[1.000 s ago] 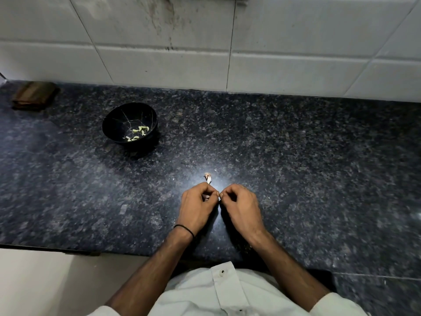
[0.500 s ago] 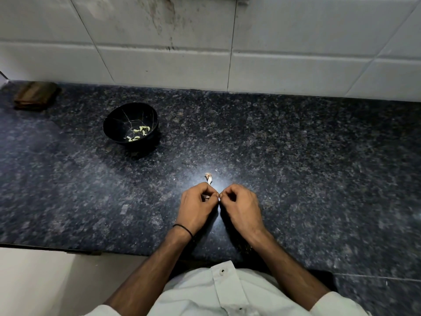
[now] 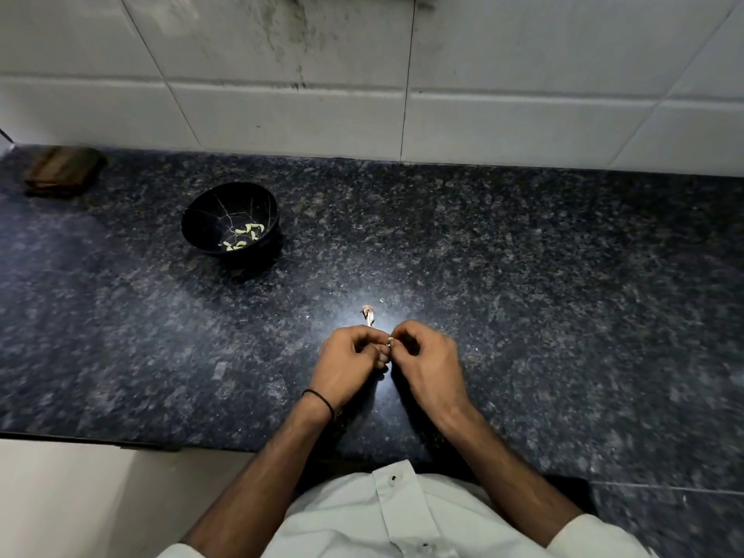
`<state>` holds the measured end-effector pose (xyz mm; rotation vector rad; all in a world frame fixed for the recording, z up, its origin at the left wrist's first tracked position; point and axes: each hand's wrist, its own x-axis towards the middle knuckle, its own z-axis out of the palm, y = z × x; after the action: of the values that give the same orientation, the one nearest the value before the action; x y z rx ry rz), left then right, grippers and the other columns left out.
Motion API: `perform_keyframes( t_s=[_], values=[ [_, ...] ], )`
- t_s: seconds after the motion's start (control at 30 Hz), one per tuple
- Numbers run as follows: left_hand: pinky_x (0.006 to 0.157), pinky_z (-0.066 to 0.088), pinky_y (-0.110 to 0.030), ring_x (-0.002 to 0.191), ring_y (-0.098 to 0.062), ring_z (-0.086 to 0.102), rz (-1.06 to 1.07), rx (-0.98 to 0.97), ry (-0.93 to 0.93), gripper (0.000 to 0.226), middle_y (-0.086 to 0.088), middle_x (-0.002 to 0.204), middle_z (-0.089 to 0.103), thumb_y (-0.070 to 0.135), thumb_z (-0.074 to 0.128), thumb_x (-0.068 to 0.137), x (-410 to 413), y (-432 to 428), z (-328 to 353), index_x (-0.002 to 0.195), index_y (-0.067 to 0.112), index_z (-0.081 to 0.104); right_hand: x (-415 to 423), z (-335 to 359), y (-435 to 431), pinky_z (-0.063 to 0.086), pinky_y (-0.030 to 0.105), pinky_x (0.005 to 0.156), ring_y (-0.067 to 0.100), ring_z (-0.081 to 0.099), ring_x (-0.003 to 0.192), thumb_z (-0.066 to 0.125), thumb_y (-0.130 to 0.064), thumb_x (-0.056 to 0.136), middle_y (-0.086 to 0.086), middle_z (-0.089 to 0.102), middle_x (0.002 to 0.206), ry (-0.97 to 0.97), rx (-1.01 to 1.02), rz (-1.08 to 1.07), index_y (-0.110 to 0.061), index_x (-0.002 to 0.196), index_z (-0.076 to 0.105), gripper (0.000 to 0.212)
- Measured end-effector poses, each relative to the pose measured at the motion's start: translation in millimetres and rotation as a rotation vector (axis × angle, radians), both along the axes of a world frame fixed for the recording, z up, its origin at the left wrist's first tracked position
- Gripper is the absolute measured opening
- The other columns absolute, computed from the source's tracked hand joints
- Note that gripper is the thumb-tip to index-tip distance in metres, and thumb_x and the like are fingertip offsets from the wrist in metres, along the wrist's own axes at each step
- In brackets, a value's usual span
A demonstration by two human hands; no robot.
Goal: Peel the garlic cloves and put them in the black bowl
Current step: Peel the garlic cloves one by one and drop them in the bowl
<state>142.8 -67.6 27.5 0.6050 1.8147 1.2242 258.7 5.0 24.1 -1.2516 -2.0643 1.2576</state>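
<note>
A: What lies at the far left of the dark speckled granite countertop?

B: A flat brown rectangular block, close to the white tiled wall; its material cannot be told.

A: And to the right of it?

B: The round black bowl, standing upright, well apart from the block and far-left of the hands; pale crack-like lines run across its inside; several peeled pale-green garlic cloves lie on its bottom, towards its right side.

A: Anything between the bowl and the person?

B: A dry brownish garlic stem scrap lies on the counter in the bright patch of reflected light, just beyond the knuckles.

A: How are the hands?

B: The left hand is near the middle, fingers curled inward, a thin black band around its wrist; the right hand is just beside it, fingers curled the same way; the fingertips of both meet.

A: Where is the clove being worked on?

B: A small pale garlic clove shows as a sliver where the fingertips meet, pinched by both hands; most of it is hidden, so whether its skin is on cannot be told.

A: And nearest the camera?

B: The person's white buttoned shirt, at the near edge of the counter.
</note>
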Motion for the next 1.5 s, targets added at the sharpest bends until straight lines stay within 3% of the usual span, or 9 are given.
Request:
perform_keyframes(
  t_s=[0.13,0.3,0.37,0.67,0.8,0.9,1.27,1.37,1.5],
  values=[
    [0.068,0.058,-0.024,0.069,-0.018,0.069,-0.047,-0.003,0.059,0.038,-0.013,0.081,0.074,-0.014,0.043,0.092,0,2,-4,0.094,0.008,0.074,-1,0,1,0.05,0.023,0.06,0.006,0.063,0.065,0.067,-0.027,0.092,-0.006,0.069,0.07,-0.02,0.013,0.007,-0.017,0.083,0.07,0.014],
    [0.073,0.062,-0.043,0.069,-0.024,0.067,-0.043,0.047,-0.077,0.03,-0.013,0.075,0.07,-0.009,0.047,0.098,2,1,-6,0.091,0.005,0.073,2,-2,3,0.051,0.024,0.059,0.007,0.064,0.063,0.069,-0.02,0.092,-0.006,0.069,0.067,0.014,-0.01,-0.029,-0.015,0.081,0.071,0.012],
    [0.07,0.062,-0.045,0.063,-0.022,0.066,-0.018,0.06,-0.119,0.025,-0.015,0.074,0.069,-0.006,0.047,0.099,3,1,-4,0.094,0.0,0.071,2,-1,3,0.049,0.016,0.058,0.004,0.065,0.065,0.069,-0.016,0.092,-0.007,0.071,0.07,0.029,-0.024,-0.042,-0.014,0.083,0.073,0.01],
    [0.051,0.059,-0.035,0.051,-0.018,0.06,0.123,0.089,-0.169,0.014,-0.021,0.07,0.065,0.005,0.055,0.1,2,2,-3,0.096,-0.007,0.061,0,4,1,0.043,0.009,0.061,0.001,0.062,0.068,0.067,-0.011,0.092,-0.004,0.07,0.073,0.11,-0.05,0.038,-0.014,0.086,0.071,0.008],
    [0.047,0.055,-0.032,0.052,-0.026,0.061,0.152,0.117,-0.14,0.021,-0.023,0.066,0.066,0.01,0.061,0.097,2,3,-5,0.09,-0.009,0.061,-1,-2,4,0.052,0.02,0.073,0.007,0.068,0.081,0.068,-0.009,0.09,-0.005,0.073,0.083,0.143,-0.062,0.068,-0.016,0.09,0.074,0.009],
    [0.046,0.053,-0.034,0.052,-0.03,0.06,0.159,0.129,-0.157,0.023,-0.022,0.063,0.064,0.012,0.062,0.097,2,4,-7,0.086,-0.009,0.061,-1,-5,4,0.054,0.025,0.076,0.009,0.068,0.082,0.069,-0.01,0.088,-0.005,0.073,0.084,0.13,-0.046,0.065,-0.017,0.09,0.075,0.009],
    [0.056,0.056,-0.038,0.061,-0.026,0.062,0.015,0.157,-0.183,0.016,-0.018,0.073,0.067,-0.004,0.052,0.099,1,1,-9,0.098,-0.003,0.068,2,-4,5,0.038,0.01,0.07,0.003,0.053,0.081,0.055,-0.01,0.099,-0.006,0.059,0.087,-0.012,0.139,0.089,-0.012,0.09,0.064,0.013],
    [0.055,0.055,-0.033,0.062,-0.025,0.058,0.054,0.157,-0.177,0.015,-0.016,0.07,0.066,-0.003,0.055,0.097,2,2,-10,0.096,-0.003,0.07,3,-4,2,0.037,0.007,0.071,-0.002,0.051,0.082,0.052,-0.013,0.102,-0.009,0.057,0.088,-0.043,0.135,0.092,-0.014,0.092,0.062,0.013],
    [0.05,0.053,-0.031,0.059,-0.026,0.057,0.114,0.156,-0.245,0.014,-0.018,0.069,0.064,0.002,0.06,0.096,2,3,-11,0.095,-0.008,0.069,1,-6,3,0.041,0.01,0.069,0.007,0.057,0.08,0.056,-0.012,0.1,-0.004,0.065,0.086,0.019,0.019,0.043,-0.014,0.089,0.063,0.013]
  ],
)
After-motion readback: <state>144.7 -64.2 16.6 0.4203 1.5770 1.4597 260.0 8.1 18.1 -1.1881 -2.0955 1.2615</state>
